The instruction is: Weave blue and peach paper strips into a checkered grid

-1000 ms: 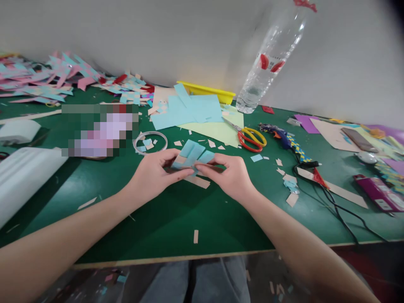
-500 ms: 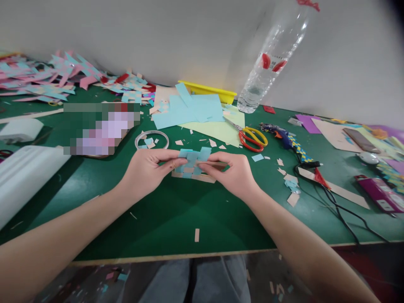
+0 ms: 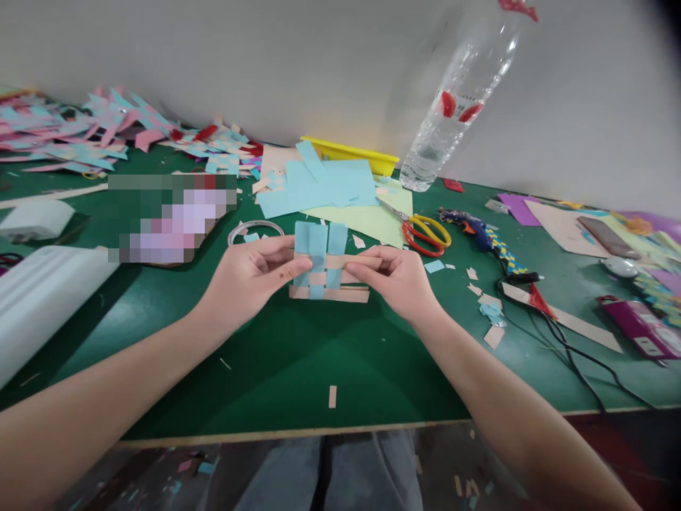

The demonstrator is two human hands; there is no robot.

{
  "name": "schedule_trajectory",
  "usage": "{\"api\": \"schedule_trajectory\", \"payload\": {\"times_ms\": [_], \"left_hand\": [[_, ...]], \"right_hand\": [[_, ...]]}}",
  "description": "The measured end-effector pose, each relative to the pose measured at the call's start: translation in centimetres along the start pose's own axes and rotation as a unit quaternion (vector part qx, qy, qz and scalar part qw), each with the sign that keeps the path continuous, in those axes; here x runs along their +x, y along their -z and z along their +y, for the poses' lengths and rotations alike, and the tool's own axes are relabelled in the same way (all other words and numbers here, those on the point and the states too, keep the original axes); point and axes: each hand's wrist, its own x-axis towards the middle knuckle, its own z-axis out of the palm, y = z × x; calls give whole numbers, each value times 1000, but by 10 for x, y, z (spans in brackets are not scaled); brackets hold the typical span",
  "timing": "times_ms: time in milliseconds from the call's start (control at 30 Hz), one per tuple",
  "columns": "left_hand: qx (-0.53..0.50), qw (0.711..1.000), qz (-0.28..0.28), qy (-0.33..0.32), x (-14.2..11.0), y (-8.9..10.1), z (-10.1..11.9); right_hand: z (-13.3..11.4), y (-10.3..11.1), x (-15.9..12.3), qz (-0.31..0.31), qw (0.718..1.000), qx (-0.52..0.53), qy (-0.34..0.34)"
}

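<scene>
Between my two hands is a small woven paper piece (image 3: 318, 260), blue strips running up and down through pale pink strips laid crosswise. My left hand (image 3: 255, 277) pinches its left edge, thumb in front and fingers behind. On the right side, my right hand (image 3: 396, 280) pinches a pink strip (image 3: 367, 261) between thumb and fingers. Blue ends stick up above the weave, and pink ends reach out toward the right. Just behind lies a roll of tape (image 3: 256, 226), and scissors (image 3: 427, 235) with red and yellow handles rest farther right.
Blue paper sheets (image 3: 340, 184) lie by a yellow tray (image 3: 351, 155) at the wall. A tilted plastic bottle (image 3: 452, 106) stands at the back. Strips are heaped far left (image 3: 64, 135). A black cable (image 3: 572, 348) and a purple box (image 3: 641, 326) occupy the right.
The woven piece has tipped up to face me, its blue ends now standing upright. The pink strip lies flat across it, and my right hand has shifted slightly right.
</scene>
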Motion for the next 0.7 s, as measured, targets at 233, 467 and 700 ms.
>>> {"api": "schedule_trajectory", "payload": {"times_ms": [233,467,700], "left_hand": [[-29,997,-58,50,3,-6,-3],[-4,997,-49,60,4,-7,-10],[-65,994,-39,73,5,-4,-12]], "right_hand": [[-1,-3,-1,24,999,-17,39],[0,-12,-3,-25,999,0,22],[5,-10,-3,-55,997,38,-22]]}}
